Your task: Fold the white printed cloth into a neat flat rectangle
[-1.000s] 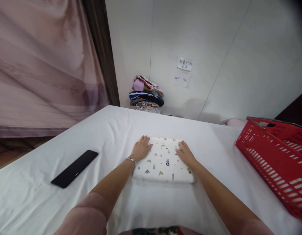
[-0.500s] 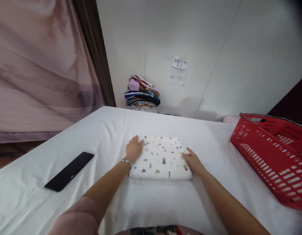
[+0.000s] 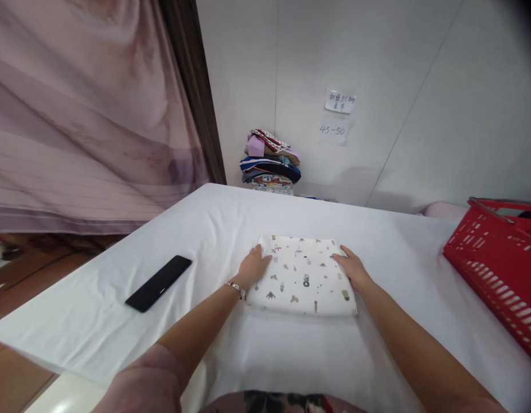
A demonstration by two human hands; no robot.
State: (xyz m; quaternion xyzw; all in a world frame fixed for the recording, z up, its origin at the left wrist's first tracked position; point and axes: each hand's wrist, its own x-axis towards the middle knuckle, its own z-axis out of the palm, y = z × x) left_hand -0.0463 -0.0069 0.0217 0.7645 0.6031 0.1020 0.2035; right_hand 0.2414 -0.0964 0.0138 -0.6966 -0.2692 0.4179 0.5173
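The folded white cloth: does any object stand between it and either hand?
Nothing visible does: the left hand and right hand touch opposite sides of the folded white cloth. The black flat object and red basket are farther out, left and right.

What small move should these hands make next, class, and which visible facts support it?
I would suggest a light inward nudge from both hands to even up the folded cloth: it lies on the white table, the left hand at its left edge and the right hand at its right, so the hands are well placed.
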